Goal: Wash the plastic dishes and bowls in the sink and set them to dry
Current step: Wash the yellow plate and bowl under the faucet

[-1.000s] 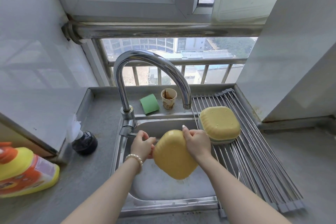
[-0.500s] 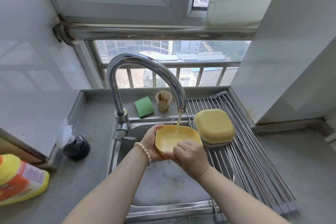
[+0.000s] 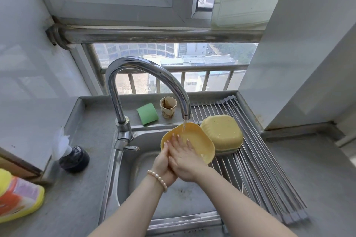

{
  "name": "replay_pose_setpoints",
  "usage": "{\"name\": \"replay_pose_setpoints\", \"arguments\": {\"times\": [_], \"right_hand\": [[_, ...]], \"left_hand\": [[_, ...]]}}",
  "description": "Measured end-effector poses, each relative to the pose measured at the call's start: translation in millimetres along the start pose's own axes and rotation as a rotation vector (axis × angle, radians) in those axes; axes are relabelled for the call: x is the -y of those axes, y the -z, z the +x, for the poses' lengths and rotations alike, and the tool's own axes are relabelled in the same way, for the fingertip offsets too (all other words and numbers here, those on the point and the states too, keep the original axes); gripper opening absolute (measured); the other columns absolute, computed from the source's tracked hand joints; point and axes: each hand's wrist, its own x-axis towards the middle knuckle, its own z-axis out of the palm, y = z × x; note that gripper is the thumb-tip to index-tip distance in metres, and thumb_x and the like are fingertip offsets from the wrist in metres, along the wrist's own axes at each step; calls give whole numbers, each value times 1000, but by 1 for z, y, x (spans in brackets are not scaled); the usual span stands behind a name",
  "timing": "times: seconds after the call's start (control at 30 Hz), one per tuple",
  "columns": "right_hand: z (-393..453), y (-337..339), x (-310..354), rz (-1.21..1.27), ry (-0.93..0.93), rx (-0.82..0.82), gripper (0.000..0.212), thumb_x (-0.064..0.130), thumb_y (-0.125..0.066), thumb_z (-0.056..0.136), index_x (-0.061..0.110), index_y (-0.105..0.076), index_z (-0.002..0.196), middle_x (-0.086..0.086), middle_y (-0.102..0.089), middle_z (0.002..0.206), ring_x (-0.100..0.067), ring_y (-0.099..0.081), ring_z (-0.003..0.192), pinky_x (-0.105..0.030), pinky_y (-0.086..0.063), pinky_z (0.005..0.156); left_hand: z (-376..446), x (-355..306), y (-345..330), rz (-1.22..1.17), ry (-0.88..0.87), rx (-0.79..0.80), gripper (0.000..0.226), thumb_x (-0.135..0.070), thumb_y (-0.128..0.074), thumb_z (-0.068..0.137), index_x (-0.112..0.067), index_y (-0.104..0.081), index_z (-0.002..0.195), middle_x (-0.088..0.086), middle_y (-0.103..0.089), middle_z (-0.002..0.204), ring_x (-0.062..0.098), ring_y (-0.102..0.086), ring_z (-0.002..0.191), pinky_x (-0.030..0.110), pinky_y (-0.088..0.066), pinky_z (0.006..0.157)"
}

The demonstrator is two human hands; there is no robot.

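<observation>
A yellow plastic bowl (image 3: pixel 200 140) is held tilted over the steel sink (image 3: pixel 134 159), its open side up under water running from the curved tap (image 3: pixel 148 75). My left hand (image 3: pixel 163 165), with a pearl bracelet at the wrist, grips the bowl's near left rim from below. My right hand (image 3: pixel 183 156) lies with straight fingers flat inside the bowl, pressing on its inner surface. A stack of yellow bowls (image 3: pixel 221 132) sits upside down on the drying rack (image 3: pixel 260 175) just right of the held bowl.
Behind the sink stand a green sponge (image 3: pixel 147 113) and a stained paper cup (image 3: pixel 168 107). A dark round stopper with a white bag (image 3: pixel 74 158) sits on the left counter. A yellow detergent bottle (image 3: pixel 17 196) lies at the far left edge.
The bowl went from bottom-up to open side up under the tap and now sits tilted further right. My right hand moved from its near rim to lie flat inside it.
</observation>
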Motion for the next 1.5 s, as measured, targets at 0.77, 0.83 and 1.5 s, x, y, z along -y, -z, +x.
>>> {"name": "replay_pose_setpoints", "arguments": {"times": [0.77,0.83,1.5], "right_hand": [[6,-2,7,-21,-186,93,97,74,-1,83,6,-1,153,-13,8,160,-26,8,147,-40,7,119],[6,-10,19,82,-54,127,77,62,-11,96,12,0,153,-11,8,160,-22,11,147,-38,9,118],[-11,-31,18,448,183,64,60,51,-30,100,26,-14,153,-2,-20,159,-18,-14,146,-36,-12,119]], "left_hand": [[-11,11,22,-147,17,-15,55,-49,-26,100,-10,-56,124,13,-65,118,34,-52,118,50,-37,97],[-7,8,22,-209,-43,-25,47,-44,-29,101,-12,-56,123,9,-62,119,29,-46,126,47,-32,102],[-10,-26,32,121,4,-194,77,-65,-39,91,4,-55,123,25,-63,120,38,-58,114,49,-47,90]]}}
